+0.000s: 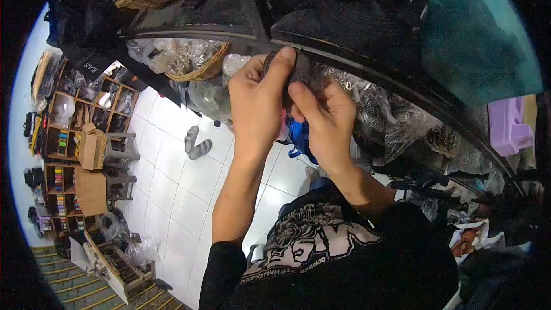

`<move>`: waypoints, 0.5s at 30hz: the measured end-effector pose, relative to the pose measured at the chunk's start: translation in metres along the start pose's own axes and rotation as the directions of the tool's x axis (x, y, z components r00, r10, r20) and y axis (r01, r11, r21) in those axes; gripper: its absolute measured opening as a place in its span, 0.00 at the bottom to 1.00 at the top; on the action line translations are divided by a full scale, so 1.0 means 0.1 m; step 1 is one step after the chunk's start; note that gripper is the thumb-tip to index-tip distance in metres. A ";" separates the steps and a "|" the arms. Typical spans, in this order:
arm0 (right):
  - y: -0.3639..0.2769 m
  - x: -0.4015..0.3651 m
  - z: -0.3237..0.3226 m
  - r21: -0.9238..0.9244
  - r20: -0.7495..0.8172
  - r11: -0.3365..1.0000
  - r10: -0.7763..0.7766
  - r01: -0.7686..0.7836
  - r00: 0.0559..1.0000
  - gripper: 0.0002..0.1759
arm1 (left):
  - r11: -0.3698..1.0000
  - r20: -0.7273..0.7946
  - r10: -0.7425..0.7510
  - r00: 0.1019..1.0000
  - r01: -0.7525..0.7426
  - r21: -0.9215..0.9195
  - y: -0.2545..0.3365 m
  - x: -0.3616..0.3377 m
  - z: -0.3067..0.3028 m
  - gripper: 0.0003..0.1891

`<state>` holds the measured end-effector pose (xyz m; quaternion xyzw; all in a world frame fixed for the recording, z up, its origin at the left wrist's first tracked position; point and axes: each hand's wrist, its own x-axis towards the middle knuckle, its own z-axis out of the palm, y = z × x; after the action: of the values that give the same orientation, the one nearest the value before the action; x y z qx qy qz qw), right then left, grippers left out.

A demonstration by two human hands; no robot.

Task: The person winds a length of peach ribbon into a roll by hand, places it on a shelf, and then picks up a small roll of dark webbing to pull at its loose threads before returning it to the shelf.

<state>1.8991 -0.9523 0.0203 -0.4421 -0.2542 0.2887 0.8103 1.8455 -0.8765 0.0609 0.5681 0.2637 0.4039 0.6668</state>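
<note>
A small dark grey piece that looks like fabric [303,68] is between my hands, just under the black metal shelf edge [338,56]. My left hand [258,89] pinches its left side, thumb on top and fingers curled behind. On the right side, my right hand [326,109] grips it with thumb and bent fingers. Its exact kind is not clear, and much of it is hidden by my fingers. Black cloth [356,28] lies on the shelf right above my hands.
Wicker baskets [198,69] and clear plastic bags [396,126] fill the rack. A purple plastic bin [508,129] sits at right. Slippers [198,143] lie on the white tiled floor [172,175]. Shelves with thread spools [60,178], a cardboard box [92,146] and stools [121,186] stand at left.
</note>
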 end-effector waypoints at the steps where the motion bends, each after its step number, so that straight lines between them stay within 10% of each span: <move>1: 0.00 0.01 0.00 0.009 -0.003 1.000 -0.009 0.009 1.000 0.10 | 1.000 -0.013 -0.007 1.000 0.007 0.007 0.00 0.01 0.02 0.14; 15: -0.06 0.03 -0.03 0.046 -0.013 0.998 0.037 -0.036 0.999 0.10 | 1.000 -0.024 -0.028 0.999 0.028 0.003 0.01 0.02 0.09 0.16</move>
<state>1.9047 -0.9550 0.0247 -0.4298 -0.2337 0.3061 0.8167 1.8534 -0.8791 0.0641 0.5607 0.2802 0.4009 0.6681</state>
